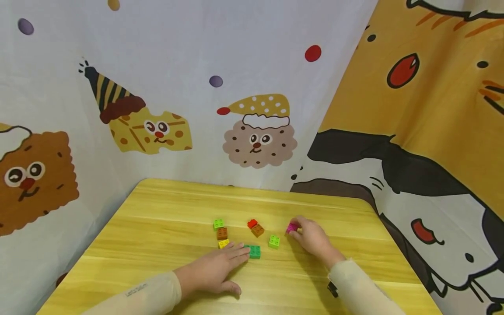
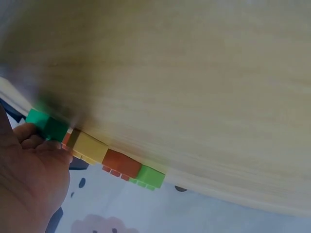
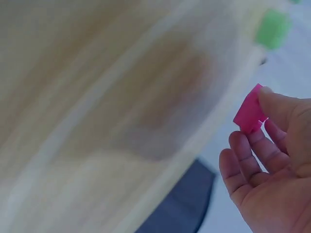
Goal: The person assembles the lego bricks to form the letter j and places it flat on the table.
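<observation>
My right hand (image 1: 313, 238) pinches a magenta toy building brick (image 1: 292, 228) between thumb and fingers at the right of the table. The right wrist view shows this brick (image 3: 250, 109) at the thumb tip. My left hand (image 1: 214, 269) lies with fingers stretched out, its fingertips at the left end of a dark green brick (image 1: 255, 251). They partly cover that brick. A yellow brick (image 1: 223, 243) sits just beyond the left fingers. Between the two hands stands a light green brick (image 1: 274, 241).
Past the yellow brick, a brown brick (image 1: 222, 233) and another light green brick (image 1: 218, 224) form a rough line. A red brick (image 1: 252, 223) touches an orange-brown brick (image 1: 257, 230) mid-table. The wooden table (image 1: 165, 210) meets a cartoon-printed curtain (image 1: 204, 144) behind.
</observation>
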A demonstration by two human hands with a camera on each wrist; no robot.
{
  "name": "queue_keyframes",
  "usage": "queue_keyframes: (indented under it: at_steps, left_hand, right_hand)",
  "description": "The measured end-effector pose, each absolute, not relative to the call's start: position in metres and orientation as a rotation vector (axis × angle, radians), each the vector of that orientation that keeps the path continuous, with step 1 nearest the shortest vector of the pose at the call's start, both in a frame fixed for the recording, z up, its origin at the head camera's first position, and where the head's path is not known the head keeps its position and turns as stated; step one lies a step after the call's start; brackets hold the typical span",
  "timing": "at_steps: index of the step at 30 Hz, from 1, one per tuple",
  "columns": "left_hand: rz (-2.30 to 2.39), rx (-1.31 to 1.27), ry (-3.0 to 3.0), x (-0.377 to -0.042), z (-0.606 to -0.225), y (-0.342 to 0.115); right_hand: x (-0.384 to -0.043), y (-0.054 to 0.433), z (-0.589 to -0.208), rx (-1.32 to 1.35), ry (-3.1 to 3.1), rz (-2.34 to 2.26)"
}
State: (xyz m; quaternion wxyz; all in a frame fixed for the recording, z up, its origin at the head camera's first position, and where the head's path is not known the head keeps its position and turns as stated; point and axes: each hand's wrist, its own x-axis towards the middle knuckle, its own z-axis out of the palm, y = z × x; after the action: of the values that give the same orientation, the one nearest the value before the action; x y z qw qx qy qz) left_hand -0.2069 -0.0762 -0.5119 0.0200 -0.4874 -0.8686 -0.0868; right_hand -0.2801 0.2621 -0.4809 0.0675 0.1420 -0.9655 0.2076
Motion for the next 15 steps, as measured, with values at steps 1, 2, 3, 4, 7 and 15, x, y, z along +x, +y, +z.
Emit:
queue_keyframes:
  at_steps: [1, 2, 3, 4, 7, 15]
  left_hand:
    - [-0.262, -1.513, -2.687, -0.207, -0.512, -0.077]
    - [-0.259, -1.514, -2.680, -0.208, -0.511, -0.077]
    - [-0.255, -1.513, -2.674, -0.208, -0.511, -0.077]
    - [-0.258, -1.513, -2.670, -0.208, -0.510, -0.077]
    - [-0.255, -1.518, -2.658, -0.208, -0.508, -0.077]
    - [-0.244, -1.516, -2.668, -0.207, -0.507, -0.075]
  right_hand:
    - [-0.276, 0.256, -0.477, 0.468, -2.897, 0.664]
    - [-0.271, 0.249, -0.474, 0.521, -2.887, 0.705]
    - [-0.267, 0.242, -0.470, 0.587, -2.879, 0.738]
    - [-0.262, 0.235, -0.468, 0.660, -2.873, 0.763]
    - [-0.249, 0.217, -0.465, 0.866, -2.871, 0.792]
    - [-0.237, 0.196, -0.480, 1.028, -2.848, 0.758]
